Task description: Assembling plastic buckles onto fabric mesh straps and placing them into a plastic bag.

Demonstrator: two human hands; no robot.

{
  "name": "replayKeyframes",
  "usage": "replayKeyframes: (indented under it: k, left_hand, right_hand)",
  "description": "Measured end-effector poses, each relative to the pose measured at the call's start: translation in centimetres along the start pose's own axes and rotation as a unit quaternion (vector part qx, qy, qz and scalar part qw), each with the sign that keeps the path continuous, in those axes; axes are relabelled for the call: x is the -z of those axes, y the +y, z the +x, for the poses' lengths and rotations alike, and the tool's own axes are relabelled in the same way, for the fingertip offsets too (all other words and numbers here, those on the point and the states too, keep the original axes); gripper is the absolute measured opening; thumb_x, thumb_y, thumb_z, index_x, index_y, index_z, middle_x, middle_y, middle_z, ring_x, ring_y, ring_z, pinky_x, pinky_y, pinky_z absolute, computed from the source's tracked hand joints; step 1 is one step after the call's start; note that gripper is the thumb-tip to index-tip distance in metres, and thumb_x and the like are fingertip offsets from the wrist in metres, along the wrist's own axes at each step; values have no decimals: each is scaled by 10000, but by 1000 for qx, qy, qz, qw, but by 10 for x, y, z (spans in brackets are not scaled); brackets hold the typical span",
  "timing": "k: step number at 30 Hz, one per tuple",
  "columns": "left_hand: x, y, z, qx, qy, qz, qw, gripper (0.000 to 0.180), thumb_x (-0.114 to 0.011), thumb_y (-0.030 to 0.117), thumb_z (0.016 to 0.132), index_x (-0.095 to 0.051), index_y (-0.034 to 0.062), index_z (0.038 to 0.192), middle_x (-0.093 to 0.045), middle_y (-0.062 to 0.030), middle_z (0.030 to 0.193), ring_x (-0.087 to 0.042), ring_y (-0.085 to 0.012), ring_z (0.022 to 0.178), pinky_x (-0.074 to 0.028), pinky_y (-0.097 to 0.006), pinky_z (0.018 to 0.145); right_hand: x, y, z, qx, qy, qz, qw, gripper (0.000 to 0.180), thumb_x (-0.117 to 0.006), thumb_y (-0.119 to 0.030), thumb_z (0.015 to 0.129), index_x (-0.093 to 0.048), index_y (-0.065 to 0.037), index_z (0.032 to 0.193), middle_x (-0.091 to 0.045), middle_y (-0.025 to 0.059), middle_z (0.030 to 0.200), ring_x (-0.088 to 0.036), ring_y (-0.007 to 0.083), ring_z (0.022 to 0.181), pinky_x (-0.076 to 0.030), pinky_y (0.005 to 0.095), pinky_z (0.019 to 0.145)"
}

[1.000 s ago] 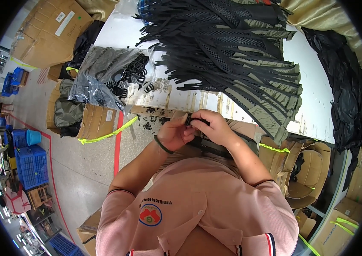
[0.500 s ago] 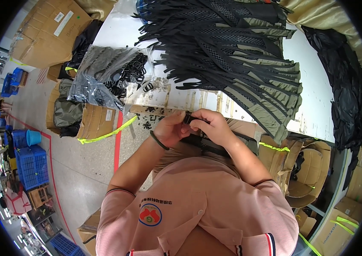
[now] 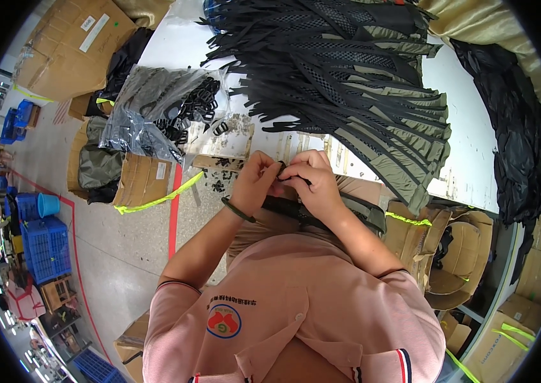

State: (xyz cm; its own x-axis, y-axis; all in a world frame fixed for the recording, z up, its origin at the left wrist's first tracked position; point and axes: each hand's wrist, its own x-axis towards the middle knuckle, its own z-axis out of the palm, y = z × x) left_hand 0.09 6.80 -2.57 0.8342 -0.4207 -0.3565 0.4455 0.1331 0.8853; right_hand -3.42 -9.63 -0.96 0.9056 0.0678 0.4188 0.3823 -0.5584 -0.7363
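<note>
In front of my lap, near the table's front edge, my left hand (image 3: 256, 185) and my right hand (image 3: 317, 188) meet with their fingertips pinched together. Between them is a small black plastic buckle (image 3: 281, 168), mostly covered by my fingers. The left thumb and fingers grip it; a black strap (image 3: 303, 180) is pinched in the right hand. Across my lap lies a black and dark green fabric piece (image 3: 367, 219). On the table, a clear plastic bag (image 3: 140, 121) spills black buckles (image 3: 197, 105), left of a spread of black mesh and green fabric pieces (image 3: 347, 76) with many strap ends.
Open cardboard boxes stand at the left (image 3: 146, 182) and right (image 3: 462, 255), trimmed with yellow-green strips. Black fabric (image 3: 506, 127) hangs over the table's right end. Black scraps (image 3: 219, 182) lie beneath the front edge. Blue crates (image 3: 47, 249) stand farther left.
Both hands have risen slightly, and the fingers have closed in more around the buckle, which shows less than before. The fabric pieces and the bag stay in place.
</note>
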Motion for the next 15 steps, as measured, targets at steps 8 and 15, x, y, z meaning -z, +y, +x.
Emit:
replayKeyframes:
  k: [8,15]
  left_hand:
    - [0,-18,1,-118,54,43,991,91,-590,60,876,-507,22,877,-565,-14,766,-550,-58,687,-449,-188,601]
    - [-4,-18,-11,-170,51,80,981,99,-620,36,856,-550,19,924,-598,-13,774,-560,-65,717,-451,-188,638]
  right_hand:
    - [-3,0,-10,-286,-75,377,878,178,-650,49,767,-558,-47,885,-492,-47,705,-443,25,633,-355,168,570]
    - [-15,11,-14,-315,-29,424,849,263,-654,86,736,-475,-64,856,-487,-47,703,-449,19,622,-358,154,547]
